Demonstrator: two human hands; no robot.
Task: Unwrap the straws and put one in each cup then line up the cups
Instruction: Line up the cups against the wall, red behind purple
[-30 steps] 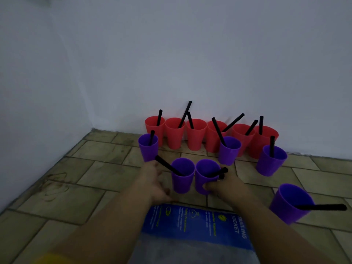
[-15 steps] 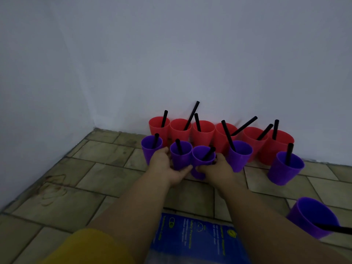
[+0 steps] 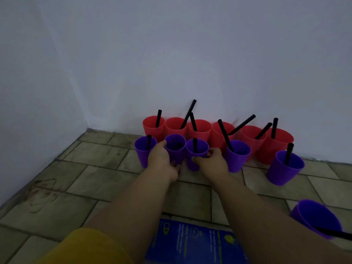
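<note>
Centre frame: left hand (image 3: 162, 161) grips second purple cup (image 3: 176, 150), straw (image 3: 179, 144) indistinct; right hand (image 3: 212, 164) grips third purple cup (image 3: 196, 156).

Tiled floor (image 3: 91, 180) with red cups (image 3: 200, 129) along the wall (image 3: 228, 63), purple cups (image 3: 283, 168) before them, a blue packet (image 3: 190, 242).

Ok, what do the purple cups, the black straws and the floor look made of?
Purple tapered cups: likely plastic, opaque, smooth, faint sheen; thin even rims. Black straight straws: probably plastic, matte; paper cannot be ruled out. Greenish-brown tiled floor: ceramic or stone, matte, with grout lines and stains.
</note>
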